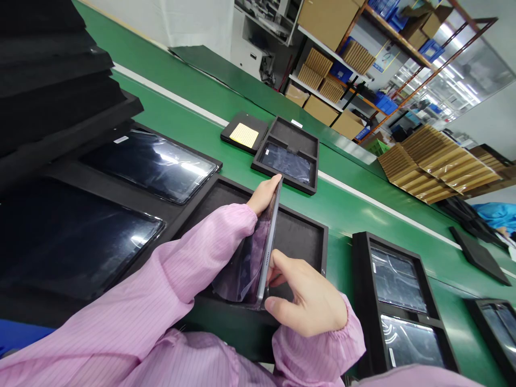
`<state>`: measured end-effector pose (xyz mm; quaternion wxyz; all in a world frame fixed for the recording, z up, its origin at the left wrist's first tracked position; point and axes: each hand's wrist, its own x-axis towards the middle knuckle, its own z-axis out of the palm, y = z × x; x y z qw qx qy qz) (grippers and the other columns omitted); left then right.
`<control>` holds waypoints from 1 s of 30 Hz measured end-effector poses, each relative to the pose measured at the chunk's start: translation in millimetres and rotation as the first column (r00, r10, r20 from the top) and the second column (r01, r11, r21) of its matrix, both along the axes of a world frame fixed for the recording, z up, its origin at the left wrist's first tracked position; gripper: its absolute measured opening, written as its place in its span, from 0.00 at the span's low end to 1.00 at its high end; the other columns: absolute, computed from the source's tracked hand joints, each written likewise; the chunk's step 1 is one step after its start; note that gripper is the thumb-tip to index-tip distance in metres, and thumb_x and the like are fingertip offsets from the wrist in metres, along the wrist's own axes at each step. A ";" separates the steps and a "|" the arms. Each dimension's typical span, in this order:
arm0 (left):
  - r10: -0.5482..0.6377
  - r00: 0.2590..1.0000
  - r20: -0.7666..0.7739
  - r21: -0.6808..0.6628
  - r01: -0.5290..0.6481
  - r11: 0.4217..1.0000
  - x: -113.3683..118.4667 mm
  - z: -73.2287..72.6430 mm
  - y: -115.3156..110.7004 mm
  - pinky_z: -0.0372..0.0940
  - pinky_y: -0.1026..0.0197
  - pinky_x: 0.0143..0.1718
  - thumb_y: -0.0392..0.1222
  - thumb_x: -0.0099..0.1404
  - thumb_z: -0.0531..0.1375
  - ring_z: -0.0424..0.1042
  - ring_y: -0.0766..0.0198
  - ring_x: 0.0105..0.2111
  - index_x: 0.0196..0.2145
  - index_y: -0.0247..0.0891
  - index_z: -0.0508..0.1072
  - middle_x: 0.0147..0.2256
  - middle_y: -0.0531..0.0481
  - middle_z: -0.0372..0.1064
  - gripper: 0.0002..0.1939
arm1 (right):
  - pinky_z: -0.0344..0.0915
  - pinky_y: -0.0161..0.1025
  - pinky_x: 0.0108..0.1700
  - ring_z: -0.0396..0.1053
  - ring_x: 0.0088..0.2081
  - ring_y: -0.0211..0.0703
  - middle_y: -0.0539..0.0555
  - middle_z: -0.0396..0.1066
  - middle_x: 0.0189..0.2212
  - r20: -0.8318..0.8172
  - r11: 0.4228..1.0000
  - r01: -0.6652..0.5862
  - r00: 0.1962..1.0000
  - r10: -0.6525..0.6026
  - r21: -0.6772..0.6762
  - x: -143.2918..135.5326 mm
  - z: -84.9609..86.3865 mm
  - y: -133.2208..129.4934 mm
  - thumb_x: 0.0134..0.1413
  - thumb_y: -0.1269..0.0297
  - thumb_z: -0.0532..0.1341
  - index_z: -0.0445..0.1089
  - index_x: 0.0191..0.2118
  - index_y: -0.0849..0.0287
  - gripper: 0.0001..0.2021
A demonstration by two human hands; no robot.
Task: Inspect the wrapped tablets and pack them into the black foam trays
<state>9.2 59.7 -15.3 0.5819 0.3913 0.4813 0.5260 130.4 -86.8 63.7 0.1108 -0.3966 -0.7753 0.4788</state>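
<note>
A tablet-like device [269, 242] with a grey metal edge stands on its side, tilted, above a black foam tray [302, 236]. Clear film hangs from its glass face. My left hand [264, 194] grips the device's far end. My right hand [304, 295] is bent at the near end, fingertips at the back of the device near its edge, the thumb apart from the fingers below. Left of the tray, two large dark glass panels [157, 164] lie in black foam.
Black foam trays are stacked [52, 80] at the upper left. Beyond my hands a small tray [314, 145] holds a screen, beside a black block with a yellow note [244, 135]. Another tray with two screens [363, 301] stands at the right on the green bench [342, 215].
</note>
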 end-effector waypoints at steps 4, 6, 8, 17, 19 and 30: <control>0.005 1.000 -0.007 -0.004 -0.005 1.000 0.5 2.5 -2.0 0.53 0.60 0.32 0.48 0.66 0.51 0.49 0.65 0.22 0.15 0.42 0.55 0.17 0.58 0.48 0.22 | 0.66 0.41 0.39 0.69 0.33 0.44 0.51 0.71 0.31 0.032 1.000 0.012 0.999 -0.011 -0.012 1.5 -0.9 -1.4 0.50 0.56 0.61 0.60 0.33 0.54 0.10; 0.007 1.000 -0.018 0.001 -0.007 1.000 0.5 2.7 -2.8 0.53 0.61 0.31 0.47 0.67 0.51 0.49 0.65 0.22 0.15 0.42 0.54 0.17 0.57 0.48 0.23 | 0.65 0.41 0.39 0.69 0.32 0.44 0.50 0.71 0.30 0.061 0.999 0.038 0.997 -0.038 0.009 0.5 -0.6 -3.3 0.51 0.55 0.62 0.61 0.32 0.54 0.11; 0.006 0.999 -0.034 0.017 -0.005 1.000 0.3 2.0 -3.1 0.53 0.61 0.31 0.46 0.67 0.50 0.49 0.66 0.22 0.15 0.42 0.54 0.17 0.57 0.48 0.23 | 0.63 0.39 0.38 0.69 0.31 0.43 0.50 0.71 0.29 0.092 0.997 0.064 0.994 -0.067 0.031 -1.9 0.2 -5.2 0.50 0.56 0.63 0.61 0.31 0.54 0.11; 0.016 0.995 -0.100 0.105 -0.006 0.994 -1.2 0.9 -3.4 0.52 0.61 0.30 0.43 0.67 0.51 0.49 0.66 0.22 0.15 0.42 0.55 0.17 0.58 0.48 0.22 | 0.45 0.38 0.28 0.46 0.21 0.35 0.43 0.50 0.17 0.264 0.982 0.051 0.959 -0.099 0.181 -6.3 -1.5 2.2 0.65 0.67 0.53 0.47 0.21 0.55 0.20; 0.015 0.995 -0.103 0.111 -0.004 0.994 -0.8 1.3 -3.4 0.52 0.61 0.30 0.43 0.67 0.51 0.49 0.65 0.22 0.15 0.42 0.55 0.17 0.58 0.48 0.22 | 0.45 0.38 0.28 0.48 0.21 0.35 0.44 0.51 0.17 0.267 0.985 0.027 0.961 -0.073 0.173 -4.9 -1.9 3.8 0.65 0.68 0.53 0.48 0.22 0.55 0.20; 0.008 0.999 -0.032 0.240 0.000 0.971 -1.8 21.2 -17.6 0.56 0.61 0.34 0.47 0.67 0.52 0.53 0.64 0.25 0.17 0.41 0.58 0.20 0.56 0.50 0.21 | 0.52 0.35 0.29 0.56 0.23 0.35 0.45 0.59 0.19 0.217 0.988 0.012 0.975 -0.046 0.156 -2.0 -3.8 5.5 0.61 0.69 0.56 0.55 0.21 0.56 0.17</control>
